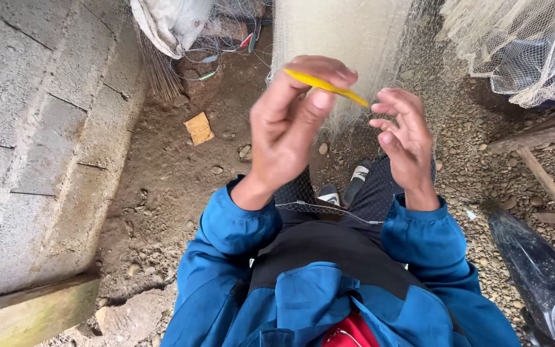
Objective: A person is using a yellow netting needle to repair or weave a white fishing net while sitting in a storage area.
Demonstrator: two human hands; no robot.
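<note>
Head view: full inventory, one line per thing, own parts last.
netting needle: 1, yellow, pinched in left hand, tip toward right hand
fishing net: 1, pale, hanging ahead, running down over lap
second net: 1, whitish, heaped top right
block wall: 1, grey, left
cardboard scrap: 1, tan, on dirt
wooden frame: 1, brown, right
black sheet: 1, glossy, bottom right
sandals: 2, black, on gravel
sleeves: 2, blue
left hand: holding needle
right hand: open, fingers curled, beside needle tip
</note>
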